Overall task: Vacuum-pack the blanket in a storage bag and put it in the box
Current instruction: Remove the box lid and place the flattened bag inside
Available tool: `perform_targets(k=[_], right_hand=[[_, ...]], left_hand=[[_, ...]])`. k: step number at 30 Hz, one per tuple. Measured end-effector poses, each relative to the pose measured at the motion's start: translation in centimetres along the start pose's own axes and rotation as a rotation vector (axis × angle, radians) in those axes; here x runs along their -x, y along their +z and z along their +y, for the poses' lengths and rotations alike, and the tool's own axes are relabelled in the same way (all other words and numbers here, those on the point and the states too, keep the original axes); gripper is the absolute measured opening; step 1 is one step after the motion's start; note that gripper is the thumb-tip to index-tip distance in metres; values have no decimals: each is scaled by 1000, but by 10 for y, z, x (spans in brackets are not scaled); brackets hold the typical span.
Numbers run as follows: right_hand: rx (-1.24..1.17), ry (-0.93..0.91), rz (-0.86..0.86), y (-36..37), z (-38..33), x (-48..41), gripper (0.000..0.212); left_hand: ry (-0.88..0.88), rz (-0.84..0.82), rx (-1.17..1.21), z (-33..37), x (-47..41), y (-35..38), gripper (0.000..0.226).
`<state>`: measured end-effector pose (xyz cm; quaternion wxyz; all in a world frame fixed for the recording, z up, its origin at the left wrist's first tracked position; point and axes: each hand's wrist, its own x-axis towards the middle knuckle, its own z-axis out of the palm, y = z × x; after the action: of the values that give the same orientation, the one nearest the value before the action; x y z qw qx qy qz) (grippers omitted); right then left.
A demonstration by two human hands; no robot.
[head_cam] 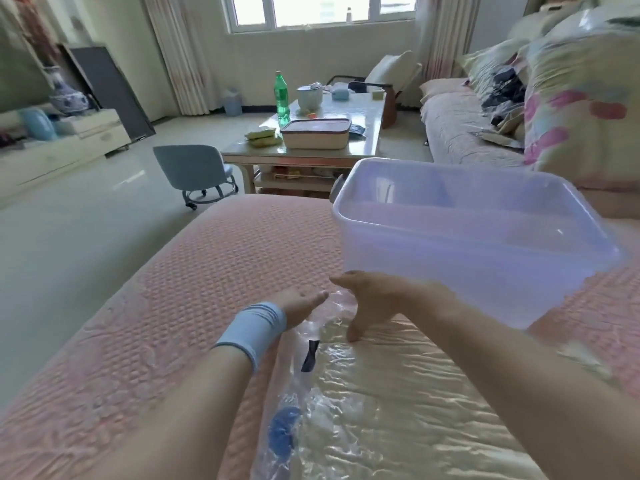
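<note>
A clear storage bag (398, 403) lies flat on the pink sofa cover, with a cream blanket (433, 382) pressed tight inside it. A blue round valve (284, 431) sits near the bag's left edge, and a small black clip (309, 355) lies on the bag further up. My left hand (301, 303), with a light blue wristband, rests with straight fingers on the bag's far corner. Beside it, my right hand (370, 303) presses spread fingers down on the bag's top edge. The translucent plastic box (478, 237) stands just beyond my right hand with nothing in it.
The pink quilted sofa seat (207, 289) stretches to the left. Beyond it stand a coffee table (360, 147) with a green bottle (282, 98) and a lidded container (315, 133), and a small blue wheeled stool (194, 171). Pillows and bedding pile up at the right.
</note>
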<state>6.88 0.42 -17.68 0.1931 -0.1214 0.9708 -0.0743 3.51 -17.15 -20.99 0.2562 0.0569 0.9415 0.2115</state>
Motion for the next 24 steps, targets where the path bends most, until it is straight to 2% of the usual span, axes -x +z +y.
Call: perform_targets(k=[2,5,8,11,14,17,19,21,24], right_hand=[[15,11,-102,-5,6,-12,117],[-48,46,-167,-3,11,-13,115],[-164,92,-196,3,13,-2,116],[-257,69,-217,7,15,19,120],[-337,119,-446,-1,14,52,143],[-328,148,-507,-14,11,72,150],[-364,120,-516,-22,3,83,139],[-346,104,-501,-30,-9,102,116],[-306,101,-387,-59,-26,137,79]], left_hand=[[73,-108,127,7,-5,-5,68],[110,-241,-49,17,7,-10,81],[65,-264,-170,34,29,-10,100],[39,-271,-98,38,49,-8,93],[21,-273,-49,40,74,-12,91],[31,-286,-26,46,94,-17,85],[63,-280,-107,50,109,-20,81],[110,-269,-201,55,127,-28,79],[190,-276,-235,68,152,-54,77]])
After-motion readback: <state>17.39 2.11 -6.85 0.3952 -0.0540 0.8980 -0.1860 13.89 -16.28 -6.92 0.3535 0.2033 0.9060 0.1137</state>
